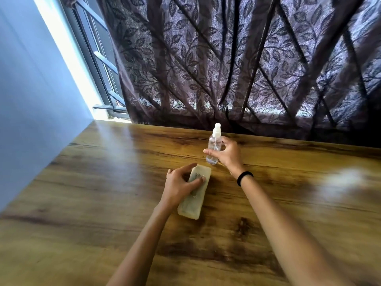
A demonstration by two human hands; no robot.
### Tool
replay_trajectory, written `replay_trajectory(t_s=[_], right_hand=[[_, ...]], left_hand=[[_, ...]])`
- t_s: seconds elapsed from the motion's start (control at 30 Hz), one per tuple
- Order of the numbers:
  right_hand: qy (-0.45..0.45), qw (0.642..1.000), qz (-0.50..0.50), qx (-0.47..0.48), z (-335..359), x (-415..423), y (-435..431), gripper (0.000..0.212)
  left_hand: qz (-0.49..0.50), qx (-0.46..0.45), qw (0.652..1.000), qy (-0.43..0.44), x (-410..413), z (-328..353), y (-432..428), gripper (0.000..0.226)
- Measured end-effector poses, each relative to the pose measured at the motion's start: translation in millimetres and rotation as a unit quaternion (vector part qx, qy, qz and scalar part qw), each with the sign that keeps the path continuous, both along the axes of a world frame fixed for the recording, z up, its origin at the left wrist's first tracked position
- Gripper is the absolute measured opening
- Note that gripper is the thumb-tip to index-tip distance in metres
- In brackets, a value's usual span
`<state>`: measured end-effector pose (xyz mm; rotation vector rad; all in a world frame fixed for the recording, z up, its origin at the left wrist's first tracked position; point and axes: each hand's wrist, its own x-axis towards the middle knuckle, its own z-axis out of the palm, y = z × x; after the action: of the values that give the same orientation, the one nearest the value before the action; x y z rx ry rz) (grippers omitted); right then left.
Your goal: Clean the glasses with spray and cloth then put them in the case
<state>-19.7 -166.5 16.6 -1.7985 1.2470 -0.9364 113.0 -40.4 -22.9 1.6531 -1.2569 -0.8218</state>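
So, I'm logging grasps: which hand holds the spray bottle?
The right hand, wearing the black wristband, grips the upright spray bottle; the left hand rests on the pale case.

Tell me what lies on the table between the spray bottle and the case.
Nothing: in the head view, only bare wooden table separates the spray bottle from the case.

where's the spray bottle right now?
Head view, centre: the spray bottle stands upright on the wooden table near the curtain, gripped by the right hand, just beyond the case under the left hand.
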Motion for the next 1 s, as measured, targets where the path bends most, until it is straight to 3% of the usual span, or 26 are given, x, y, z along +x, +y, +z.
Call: replay_trajectory(t_s=[0.27,0.63,1.0], right_hand=[[0.0,1.0,-0.005,-0.003,-1,7,-3,0.042],[0.026,1.0,0.009,-0.008,-1,16,-9,0.047],[-0.024,0.998,0.052,-0.008,22,-11,1,0.056]], left_hand=[[0.068,-0.038,0.997,0.017,-4,5,-13,0.054],[0.055,-0.017,0.998,0.023,3,4,-22,0.053],[0.075,-0.064,0.994,-0.047,12,27,-27,0.051]])
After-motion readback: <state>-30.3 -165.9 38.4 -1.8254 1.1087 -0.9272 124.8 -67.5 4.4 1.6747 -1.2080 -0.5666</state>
